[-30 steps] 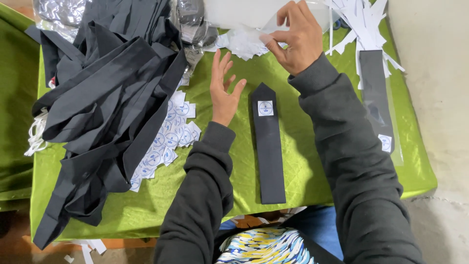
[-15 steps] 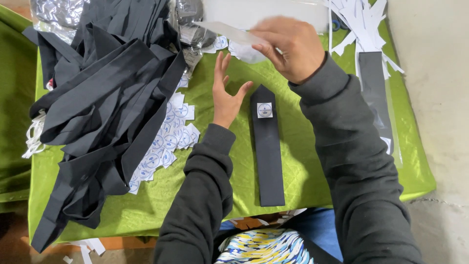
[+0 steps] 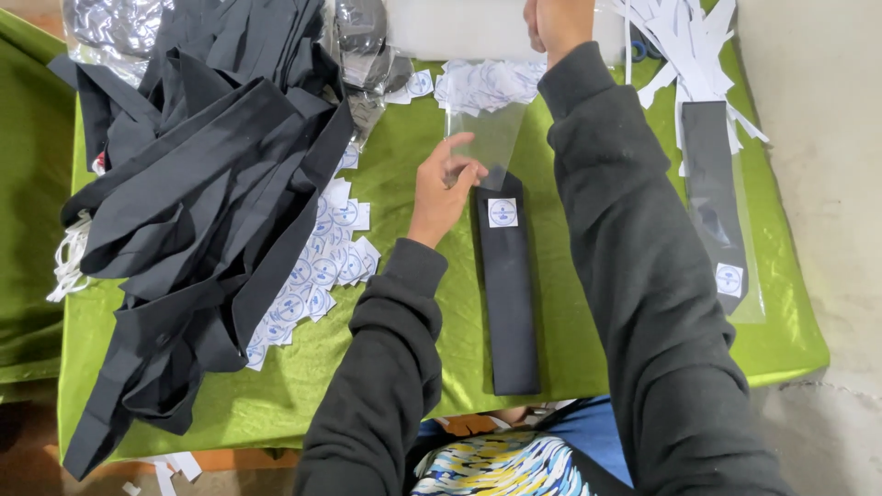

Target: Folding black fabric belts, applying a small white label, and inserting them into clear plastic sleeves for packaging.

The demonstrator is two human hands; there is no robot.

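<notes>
Clear plastic sleeve hangs pinched between the left hand at its lower mouth and the raised right hand. Best held taut, mouth open, over the black tie's tip on the green table.

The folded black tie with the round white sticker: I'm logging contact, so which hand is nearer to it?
Left. The left hand sits beside the tip of the folded black tie, fingers on the clear sleeve. The right hand is raised beyond it, gripping the sleeve's top.
</notes>
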